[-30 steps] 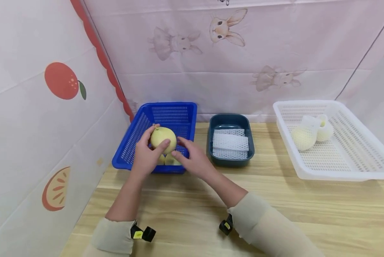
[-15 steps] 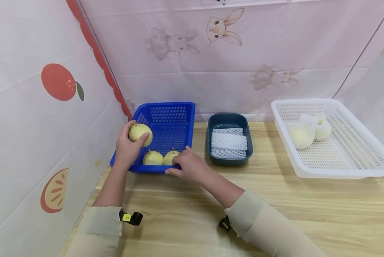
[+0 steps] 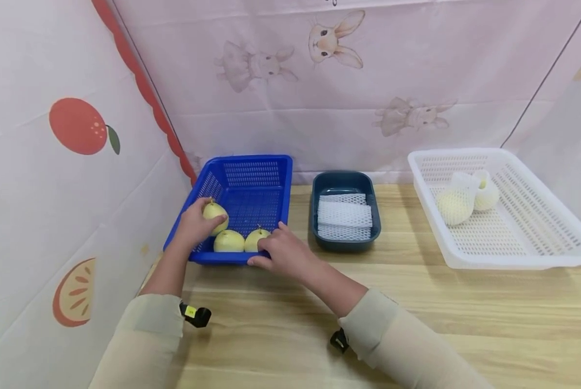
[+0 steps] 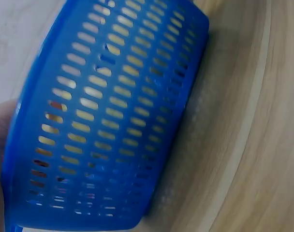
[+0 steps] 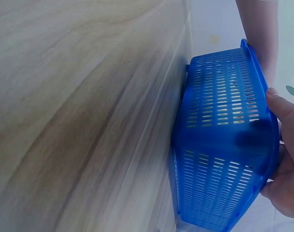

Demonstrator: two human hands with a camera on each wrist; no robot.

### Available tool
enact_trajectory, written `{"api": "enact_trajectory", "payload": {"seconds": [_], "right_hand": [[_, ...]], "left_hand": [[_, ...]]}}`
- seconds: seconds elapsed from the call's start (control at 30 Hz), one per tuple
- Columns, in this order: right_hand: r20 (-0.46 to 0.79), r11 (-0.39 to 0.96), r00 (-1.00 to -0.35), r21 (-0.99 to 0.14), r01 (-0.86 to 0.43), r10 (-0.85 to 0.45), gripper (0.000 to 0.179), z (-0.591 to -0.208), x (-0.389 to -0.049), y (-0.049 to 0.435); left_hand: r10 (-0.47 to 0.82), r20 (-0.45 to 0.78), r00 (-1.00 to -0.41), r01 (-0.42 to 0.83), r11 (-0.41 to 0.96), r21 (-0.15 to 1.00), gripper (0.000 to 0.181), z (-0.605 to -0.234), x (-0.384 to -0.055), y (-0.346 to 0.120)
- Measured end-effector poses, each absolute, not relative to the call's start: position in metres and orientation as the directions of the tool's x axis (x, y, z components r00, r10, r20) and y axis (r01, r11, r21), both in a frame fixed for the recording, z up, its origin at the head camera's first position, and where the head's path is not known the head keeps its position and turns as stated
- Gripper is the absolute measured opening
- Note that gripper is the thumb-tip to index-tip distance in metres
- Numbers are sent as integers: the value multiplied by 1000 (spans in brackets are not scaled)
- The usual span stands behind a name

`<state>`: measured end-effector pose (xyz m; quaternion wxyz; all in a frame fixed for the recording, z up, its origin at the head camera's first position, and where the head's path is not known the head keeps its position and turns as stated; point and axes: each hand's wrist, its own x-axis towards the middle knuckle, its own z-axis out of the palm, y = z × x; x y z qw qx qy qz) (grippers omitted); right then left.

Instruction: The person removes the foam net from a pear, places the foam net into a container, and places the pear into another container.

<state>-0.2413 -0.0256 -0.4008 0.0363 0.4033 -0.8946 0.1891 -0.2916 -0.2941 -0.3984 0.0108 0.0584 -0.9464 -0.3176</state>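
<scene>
In the head view a yellow pear (image 3: 215,219) is low inside the blue basket (image 3: 253,202), at its left side. My left hand (image 3: 192,226) holds this pear, thumb across its front and fingers behind it. Two more pears lie along the basket's front wall, one pear (image 3: 229,241) beside the held one and another pear (image 3: 254,240) at the front right corner. My right hand (image 3: 287,251) grips the basket's rim at that corner, and the right wrist view shows its thumb (image 5: 281,106) on the rim. The left wrist view shows mostly the basket's slotted wall (image 4: 108,106).
A dark green tray (image 3: 346,246) with white foam net sleeves (image 3: 345,215) stands right of the blue basket. Farther right, a white basket (image 3: 519,262) holds two pears in foam nets (image 3: 455,205). Fabric walls border the wooden table (image 3: 280,335) at the left and back.
My left hand has carried the pear left, then down into the blue basket beside the others. My right hand has left the pear and taken hold of the basket's front right rim.
</scene>
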Motion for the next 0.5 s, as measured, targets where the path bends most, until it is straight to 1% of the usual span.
{"api": "enact_trajectory", "payload": {"seconds": [0.13,0.27,0.37,0.5], "right_hand": [[217,600,-671,-314,-735,-709,38,-400,-240,-26],[223,600,-670,-308,-738,-709,38,-400,-240,-25],[229,596,-664,-304,-743,-711,38,-400,-240,-25],[242,590,-660,-304,-748,-712,38,-401,-240,-25]], "left_hand": [[-113,-86,-990,-142,809,570,72,-402,-296,-296],[-109,-119,-987,-155,841,519,63,-403,-298,-293],[-122,-129,-984,-170,856,489,57,-402,-297,-290],[-127,-95,-987,-156,870,468,59,-400,-296,-289]]}}
